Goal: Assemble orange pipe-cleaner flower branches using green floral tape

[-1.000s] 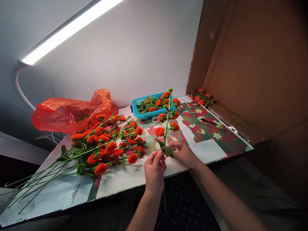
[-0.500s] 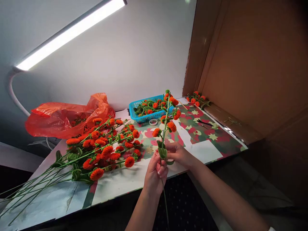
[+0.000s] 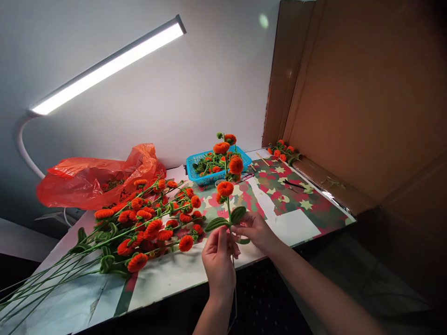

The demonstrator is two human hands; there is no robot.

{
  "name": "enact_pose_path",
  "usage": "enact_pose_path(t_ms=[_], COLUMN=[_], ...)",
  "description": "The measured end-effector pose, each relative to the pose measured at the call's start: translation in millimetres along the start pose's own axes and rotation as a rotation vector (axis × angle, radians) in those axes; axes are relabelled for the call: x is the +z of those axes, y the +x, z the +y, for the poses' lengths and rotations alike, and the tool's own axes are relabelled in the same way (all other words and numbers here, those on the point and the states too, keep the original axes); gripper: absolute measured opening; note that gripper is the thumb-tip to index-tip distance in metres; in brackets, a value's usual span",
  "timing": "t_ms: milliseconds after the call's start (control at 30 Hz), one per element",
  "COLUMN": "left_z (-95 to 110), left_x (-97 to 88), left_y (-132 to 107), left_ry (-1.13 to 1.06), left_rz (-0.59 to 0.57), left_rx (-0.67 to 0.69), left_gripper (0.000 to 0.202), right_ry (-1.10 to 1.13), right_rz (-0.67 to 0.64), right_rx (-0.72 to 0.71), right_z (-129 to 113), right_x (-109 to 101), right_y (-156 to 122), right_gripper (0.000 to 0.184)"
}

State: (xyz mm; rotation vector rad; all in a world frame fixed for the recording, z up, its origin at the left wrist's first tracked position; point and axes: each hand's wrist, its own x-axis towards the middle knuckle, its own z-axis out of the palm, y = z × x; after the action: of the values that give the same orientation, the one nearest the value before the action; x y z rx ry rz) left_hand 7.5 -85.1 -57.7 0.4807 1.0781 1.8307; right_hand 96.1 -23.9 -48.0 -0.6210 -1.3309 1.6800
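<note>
A handmade fuzzy flower stem with several orange blooms stands upright in front of me, over the table's near edge. My left hand is closed around its stalk just below the green leaves. My right hand pinches at the stem from the right, where the leaves join it; its fingertips are partly hidden. The thin lower stalk hangs down past my left hand. Left of my hands, a pile of similar orange flower stems lies on the table.
A blue basket of orange flowers and greenery stands at the back. Beside the pile lies an orange-red plastic bag. A lit lamp hangs above on the left. More flowers lie by the cardboard on the right.
The flower stem has turned between my hands, so its blooms face me and two leaves now spread to either side. My hands have shifted slightly left and down in view.
</note>
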Motion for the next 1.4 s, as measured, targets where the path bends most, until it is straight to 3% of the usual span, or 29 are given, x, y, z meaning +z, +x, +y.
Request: enact_pose_path(t_ms=[67, 167, 367, 533, 767, 867, 967, 1033, 1100, 1300, 1400], left_z=[-0.1, 1.8, 7.6, 12.6, 11.5, 17.2, 24.0, 25.4, 24.0, 20.2, 21.4], left_x=[-0.9, -2.4, -5.8, -8.7, -14.5, -12.0, -7.5, -5.8, -5.8, -9.8, -11.2], left_y=[-3.1, -4.3, 2.9, 2.0, -3.7, -3.6, -3.3, -3.3, -3.7, -5.5, -4.1], left_ry=[0.103, 0.224, 0.148, 0.081, 0.146, 0.075, -0.061, -0.104, -0.049, 0.403, 0.398], left_rz=[0.014, 0.034, -0.059, -0.120, -0.215, -0.282, -0.340, -0.345, -0.320, -0.236, -0.309], left_rx=[0.098, 0.144, 0.008, -0.117, -0.073, -0.212, -0.444, -0.519, -0.463, 0.044, 0.067], left_gripper=[0.030, 0.029, 0.029, 0.031, 0.028, 0.032, 0.036, 0.037, 0.037, 0.029, 0.027], right_ry=[-0.018, -0.056, -0.241, -0.340, -0.247, -0.118, 0.023, 0.065, 0.056, -0.222, -0.260], right_rz=[0.022, 0.059, 0.093, -0.018, -0.227, -0.259, -0.248, -0.218, -0.188, -0.047, -0.052], right_rx=[-0.015, -0.039, -0.107, -0.126, 0.061, 0.104, 0.061, 0.025, 0.016, -0.098, -0.108], right_z=[-2.7, -7.1, -13.8, -18.6, -15.8, -9.2, -5.1, -4.7, -5.6, -11.7, -19.4], right_x=[1.9, 3.5, 0.6, -7.2, -19.6, -18.4, -11.4, -6.3, -3.0, -3.0, -3.0], right_y=[-0.1, -0.8, -2.9, -2.2, -0.6, -1.2, -2.0, -2.6, -3.2, -5.7, -7.6], right_gripper=[0.023, 0.024, 0.024, 0.024, 0.025, 0.027, 0.027, 0.027, 0.029, 0.032, 0.032])
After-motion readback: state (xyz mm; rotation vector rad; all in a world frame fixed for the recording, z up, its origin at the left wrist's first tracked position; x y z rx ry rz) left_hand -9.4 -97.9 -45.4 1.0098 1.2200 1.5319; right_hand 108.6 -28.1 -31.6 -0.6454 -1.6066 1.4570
